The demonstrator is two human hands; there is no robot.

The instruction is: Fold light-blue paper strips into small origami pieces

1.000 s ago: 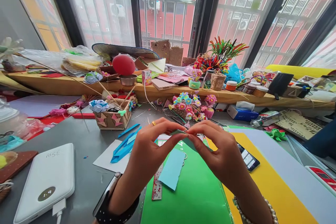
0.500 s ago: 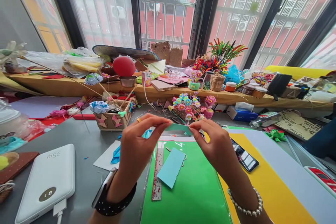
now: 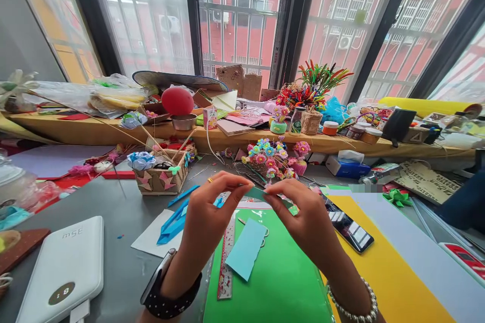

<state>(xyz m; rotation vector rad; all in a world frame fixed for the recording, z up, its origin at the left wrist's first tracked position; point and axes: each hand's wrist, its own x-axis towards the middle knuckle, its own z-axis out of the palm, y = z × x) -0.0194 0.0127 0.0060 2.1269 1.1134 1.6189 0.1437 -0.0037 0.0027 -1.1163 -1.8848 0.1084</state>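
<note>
Between both hands, raised over the desk, is a small strip of teal-green paper (image 3: 257,193). My left hand (image 3: 214,207) pinches its left end with thumb and forefinger, and my right hand (image 3: 299,207) pinches the right end. Most of the strip is hidden behind the fingers. Below them a green sheet (image 3: 280,272) in clear plastic lies on the desk. On it rests a light blue piece of paper (image 3: 247,250) with one uneven edge, partly covering a pair of scissors (image 3: 266,234) and overlapping a patterned ruler (image 3: 226,277).
Folded blue paper strips (image 3: 172,227) lie on white paper to the left, near a white power bank (image 3: 62,267). A phone (image 3: 352,229) sits on yellow paper (image 3: 386,267) at right. Behind stand a woven basket (image 3: 161,179), crocheted flowers (image 3: 269,156) and a crowded shelf (image 3: 227,139).
My hands have drawn closer together, so less of the strip shows between them. The left hand shifted right, and more of the blue folded strips is visible.
</note>
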